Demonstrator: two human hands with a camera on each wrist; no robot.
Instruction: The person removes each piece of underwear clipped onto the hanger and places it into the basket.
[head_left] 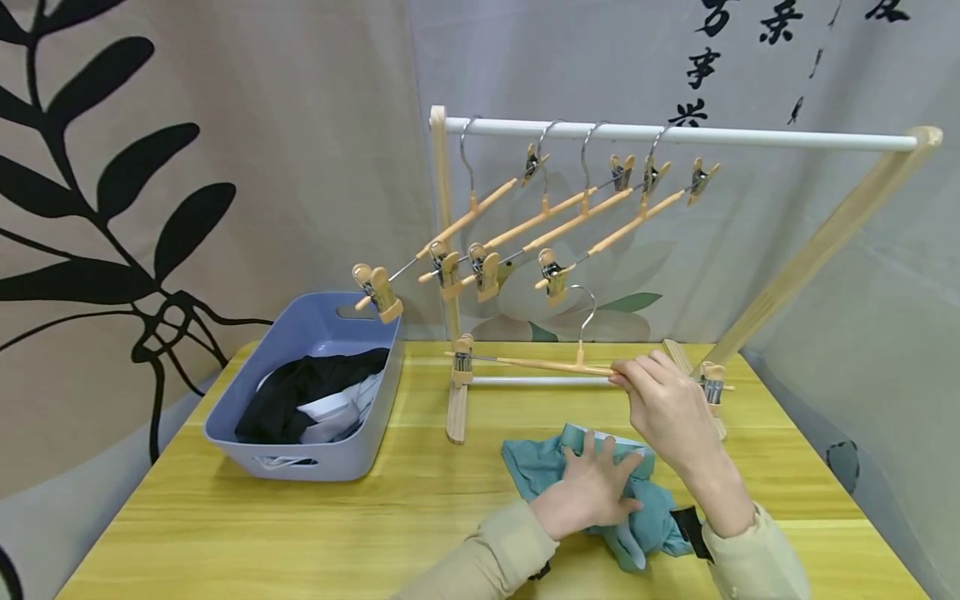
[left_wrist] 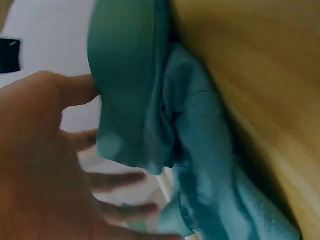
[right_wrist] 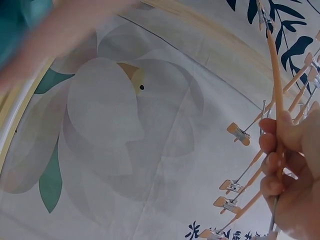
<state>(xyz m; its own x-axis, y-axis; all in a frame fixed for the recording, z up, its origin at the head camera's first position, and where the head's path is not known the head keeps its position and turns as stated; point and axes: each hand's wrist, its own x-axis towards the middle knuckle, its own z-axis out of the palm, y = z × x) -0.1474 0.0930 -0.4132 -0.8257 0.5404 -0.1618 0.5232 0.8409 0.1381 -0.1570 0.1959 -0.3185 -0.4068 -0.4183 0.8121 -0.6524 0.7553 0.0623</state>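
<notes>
In the head view my right hand (head_left: 671,408) grips the bar of a clip hanger (head_left: 551,365), which it holds roughly level above the table with the hook upward. The right wrist view shows that hand's fingers (right_wrist: 270,160) curled round the hanger's bar. My left hand (head_left: 588,487) has its fingers spread over a crumpled teal garment (head_left: 652,508) on the table. Close up in the left wrist view, the thumb meets the edge of the garment's smooth band (left_wrist: 125,90); the other fingers are straight and apart.
A wooden rack with a white rail (head_left: 735,139) stands behind the hands, with several clip hangers (head_left: 573,221) hooked on its left half. To the left sits a blue-grey basket (head_left: 375,433) holding black cloth (head_left: 300,396) and pale cloth (head_left: 345,408). Yellow wood-grain tabletop (head_left: 300,533) lies beneath.
</notes>
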